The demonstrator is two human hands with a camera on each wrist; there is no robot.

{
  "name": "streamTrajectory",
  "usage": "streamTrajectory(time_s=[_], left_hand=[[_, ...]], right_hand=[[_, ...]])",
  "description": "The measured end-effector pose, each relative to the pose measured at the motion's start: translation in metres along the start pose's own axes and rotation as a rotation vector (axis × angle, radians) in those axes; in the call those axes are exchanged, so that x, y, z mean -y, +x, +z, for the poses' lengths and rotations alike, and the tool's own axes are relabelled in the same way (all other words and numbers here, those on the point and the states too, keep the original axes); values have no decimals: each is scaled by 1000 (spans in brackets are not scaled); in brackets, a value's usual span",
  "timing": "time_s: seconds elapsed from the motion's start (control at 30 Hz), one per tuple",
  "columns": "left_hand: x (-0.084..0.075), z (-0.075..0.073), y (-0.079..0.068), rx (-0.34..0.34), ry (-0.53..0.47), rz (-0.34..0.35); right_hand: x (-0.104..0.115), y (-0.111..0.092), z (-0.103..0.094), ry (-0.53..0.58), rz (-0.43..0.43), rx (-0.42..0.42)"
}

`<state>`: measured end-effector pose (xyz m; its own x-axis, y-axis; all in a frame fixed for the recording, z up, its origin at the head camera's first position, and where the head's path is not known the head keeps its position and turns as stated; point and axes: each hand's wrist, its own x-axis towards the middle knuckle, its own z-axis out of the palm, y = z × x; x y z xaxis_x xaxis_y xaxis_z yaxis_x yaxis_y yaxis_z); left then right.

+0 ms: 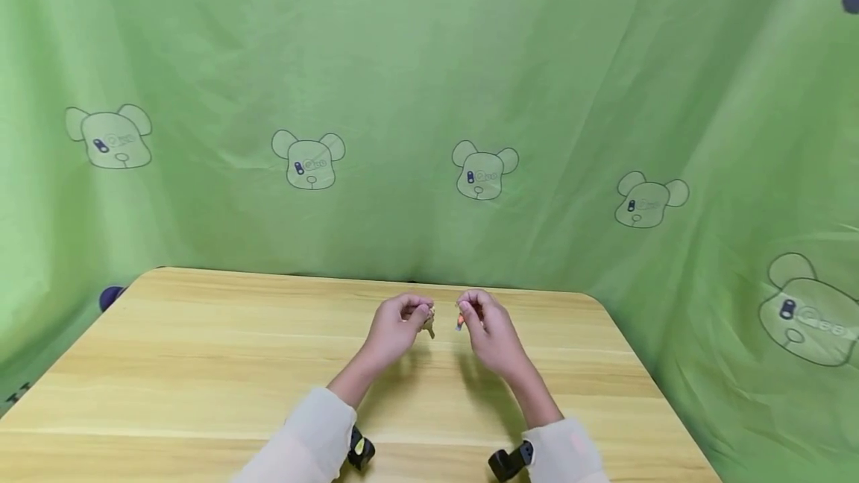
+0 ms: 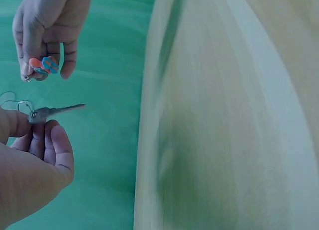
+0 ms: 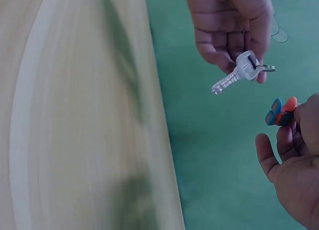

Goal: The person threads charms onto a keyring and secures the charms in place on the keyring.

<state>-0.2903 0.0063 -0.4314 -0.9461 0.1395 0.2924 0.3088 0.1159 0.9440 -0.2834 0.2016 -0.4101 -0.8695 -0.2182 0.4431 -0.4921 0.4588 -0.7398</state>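
My left hand pinches a metal key between thumb and fingertips, its toothed blade pointing away from the hand. A small split ring passes through the key's head. Across from it, my right hand pinches a small orange-and-blue charm; in the left wrist view a bit of metal shows at its fingertips beside the charm. The two hands face each other above the table, a short gap between key and charm. Part of the charm is hidden behind the right fingers.
Below the hands lies a light wooden table with rounded far corners. A green curtain printed with bear faces hangs behind it and along the right side. Black wrist cameras sit at both sleeves.
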Motion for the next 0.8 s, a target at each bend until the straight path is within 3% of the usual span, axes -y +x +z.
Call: streamTrajectory(time_s=[0.17, 0.5, 0.8], left_hand=[[-5, -4, -9, -24, -109, -10], [-20, -9, -24, -23, -210, -62], [-27, -16, -29, -14, -314, -176]], right_hand=[[11, -2, 7, 60, -10, -31], [27, -5, 15, 124, -13, -17], [37, -9, 15, 98, -30, 19]])
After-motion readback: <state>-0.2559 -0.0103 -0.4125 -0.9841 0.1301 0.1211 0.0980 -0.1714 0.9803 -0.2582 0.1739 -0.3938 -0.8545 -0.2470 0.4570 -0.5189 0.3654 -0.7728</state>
